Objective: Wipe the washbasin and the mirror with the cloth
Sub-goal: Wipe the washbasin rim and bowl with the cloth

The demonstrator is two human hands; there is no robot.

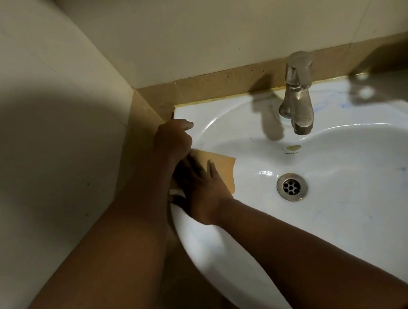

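Nearest the camera, 2 bare forearms reach in from the bottom edge, where a dark sleeve cuts off at each lower corner.

The right hand lies flat, palm down, on the orange cloth, pressing it against the left inner slope of the white washbasin. Its fingers are spread and extended, gripping nothing; they point up and left, and the thumb end hooks over the basin's left rim. Only the part of the cloth to the right of and beyond those fingers shows; the rest is covered by the hand, so its full shape cannot be told.

Just beyond the right hand's fingertips, the left hand is curled loosely at the basin's back-left corner, knuckles up, resting on the rim. The fingertips are folded under and in shadow; whether they pinch an edge of the cloth cannot be told.

To the right of the right hand's fingers sits the metal drain, and beyond it a small oval overflow mark with lettering too small to read. Farther back stands the steel tap, its shadow falling on the ledge. Faint blue streaks mark the ledge right of the tap. At the far right edge a dark object is cut off and unreadable.
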